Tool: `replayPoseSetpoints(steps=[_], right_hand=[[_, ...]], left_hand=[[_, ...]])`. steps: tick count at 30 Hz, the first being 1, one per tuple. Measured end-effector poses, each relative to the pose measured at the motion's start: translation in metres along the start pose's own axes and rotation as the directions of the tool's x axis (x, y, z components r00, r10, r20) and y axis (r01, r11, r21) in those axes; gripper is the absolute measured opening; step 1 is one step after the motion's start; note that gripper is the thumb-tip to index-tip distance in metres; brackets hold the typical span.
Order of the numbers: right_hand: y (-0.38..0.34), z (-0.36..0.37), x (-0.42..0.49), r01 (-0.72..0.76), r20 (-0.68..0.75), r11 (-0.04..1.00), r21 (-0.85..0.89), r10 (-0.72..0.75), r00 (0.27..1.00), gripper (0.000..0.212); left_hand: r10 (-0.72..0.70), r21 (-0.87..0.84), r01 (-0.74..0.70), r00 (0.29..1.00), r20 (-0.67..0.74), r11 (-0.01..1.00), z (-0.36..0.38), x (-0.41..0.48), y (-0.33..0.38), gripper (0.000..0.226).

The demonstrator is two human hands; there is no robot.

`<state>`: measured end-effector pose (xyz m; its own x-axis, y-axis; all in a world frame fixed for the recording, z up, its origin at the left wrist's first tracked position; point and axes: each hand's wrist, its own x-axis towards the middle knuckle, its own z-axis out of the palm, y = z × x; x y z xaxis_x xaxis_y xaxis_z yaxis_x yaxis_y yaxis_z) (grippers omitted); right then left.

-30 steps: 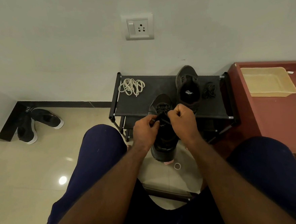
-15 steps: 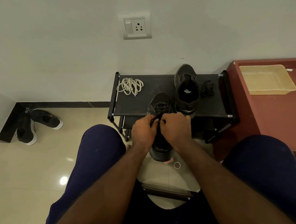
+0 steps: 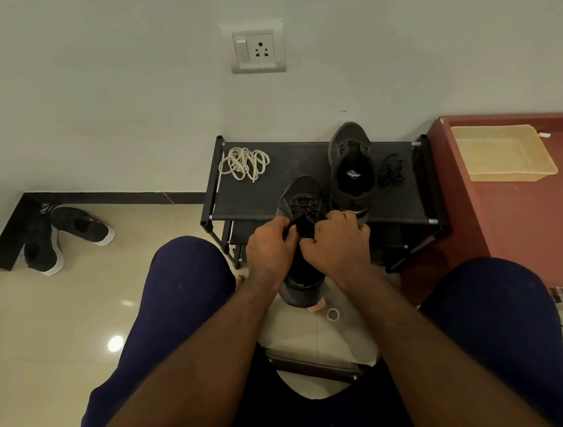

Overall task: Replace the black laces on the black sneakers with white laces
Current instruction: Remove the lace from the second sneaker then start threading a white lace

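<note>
Dial centred on the held sneaker (image 3: 300,192): it sits toe toward 12, front part over the near edge of the black rack (image 3: 303,160), heel hanging toward the floor; its black lace (image 3: 303,208) is threaded in the upper eyelets; left hand (image 3: 269,247) at 8, fingers curled, pinching a strand of that lace; right hand (image 3: 337,242) at 4, fingers curled tight on the lace at the tongue; second sneaker (image 3: 351,165) on the rack at 1, unlaced; loose black lace bundle (image 3: 391,169) at 2 beside it; white laces (image 3: 245,162) coiled at 10 on the rack's far left corner; beige tray (image 3: 502,154) on a red cabinet (image 3: 524,229) at 3; another pair of shoes (image 3: 65,235) on the floor at 9.
</note>
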<state>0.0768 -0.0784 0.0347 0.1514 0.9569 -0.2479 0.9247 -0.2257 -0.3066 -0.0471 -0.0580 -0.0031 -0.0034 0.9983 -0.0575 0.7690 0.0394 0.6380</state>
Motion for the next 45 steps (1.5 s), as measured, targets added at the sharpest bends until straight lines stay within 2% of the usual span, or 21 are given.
replayPoseSetpoints(steps=[4, 9, 11, 14, 17, 21, 24, 27, 32, 36, 38, 41, 43, 44, 45], right_hand=[[-0.002, 0.007, 0.002, 0.109, -0.043, 0.993, 0.048, -0.107, 0.993, 0.030], [-0.001, 0.018, 0.006, 0.096, -0.004, 0.992, 0.076, -0.096, 0.995, 0.024], [0.001, 0.016, 0.006, 0.120, -0.043, 0.981, 0.152, -0.115, 0.992, 0.020], [0.003, 0.013, 0.006, 0.139, -0.128, 0.950, 0.281, -0.106, 0.986, 0.032], [0.008, 0.013, 0.007, 0.155, -0.202, 0.896, 0.417, -0.075, 0.976, 0.032], [0.010, 0.012, 0.006, 0.167, -0.220, 0.712, 0.682, -0.018, 0.975, 0.028], [0.007, 0.010, 0.003, 0.108, -0.127, 0.512, 0.852, 0.002, 0.992, 0.028], [0.004, 0.003, 0.002, 0.033, -0.065, 0.428, 0.903, 0.060, 0.996, 0.022], [0.001, -0.010, 0.003, -0.079, 0.026, 0.267, 0.960, 0.198, 0.980, 0.032], [0.003, -0.024, 0.002, -0.091, 0.027, 0.381, 0.920, 0.170, 0.985, 0.025], [-0.004, -0.039, 0.002, -0.064, 0.013, 0.387, 0.920, 0.133, 0.991, 0.021], [-0.022, -0.071, 0.007, 0.082, -0.125, 0.347, 0.934, 0.105, 0.987, 0.026], [-0.032, -0.087, 0.018, 0.207, -0.236, 0.380, 0.901, 0.031, 0.971, 0.022], [-0.034, -0.092, 0.025, 0.244, -0.252, 0.461, 0.853, -0.045, 0.967, 0.015], [-0.034, -0.095, 0.032, 0.261, -0.223, 0.592, 0.763, -0.137, 0.965, 0.015]], left_hand=[[0.028, -0.004, -0.028, 1.000, 0.001, 1.000, -0.001, 0.002, 0.000, 0.013], [0.027, -0.016, -0.026, 1.000, 0.010, 1.000, -0.001, 0.000, -0.003, 0.012], [0.020, -0.023, -0.020, 1.000, 0.007, 1.000, -0.002, 0.000, -0.003, 0.013], [0.017, -0.028, -0.017, 1.000, -0.004, 0.999, -0.002, 0.000, -0.002, 0.014], [0.015, -0.029, -0.015, 1.000, -0.005, 0.999, -0.002, 0.000, 0.000, 0.015], [0.017, -0.028, -0.017, 1.000, -0.003, 0.999, -0.002, 0.000, 0.000, 0.017], [0.023, -0.035, -0.024, 1.000, -0.007, 0.999, -0.003, -0.001, 0.000, 0.017], [0.024, -0.023, -0.024, 1.000, -0.011, 0.999, -0.004, -0.001, 0.001, 0.016], [0.022, -0.035, -0.023, 1.000, -0.014, 0.999, -0.005, -0.001, 0.001, 0.017], [0.025, -0.014, -0.025, 1.000, -0.001, 1.000, -0.005, -0.002, 0.003, 0.020], [0.025, -0.014, -0.025, 1.000, 0.006, 1.000, -0.005, -0.002, 0.004, 0.021], [0.015, -0.009, -0.015, 1.000, 0.012, 1.000, -0.005, -0.002, 0.004, 0.019], [0.012, 0.013, -0.013, 0.999, 0.032, 1.000, -0.004, -0.003, 0.004, 0.018], [0.017, 0.019, -0.018, 0.999, 0.039, 1.000, -0.003, -0.003, 0.005, 0.017], [0.021, 0.016, -0.021, 0.999, 0.044, 1.000, -0.003, -0.003, 0.005, 0.017]])
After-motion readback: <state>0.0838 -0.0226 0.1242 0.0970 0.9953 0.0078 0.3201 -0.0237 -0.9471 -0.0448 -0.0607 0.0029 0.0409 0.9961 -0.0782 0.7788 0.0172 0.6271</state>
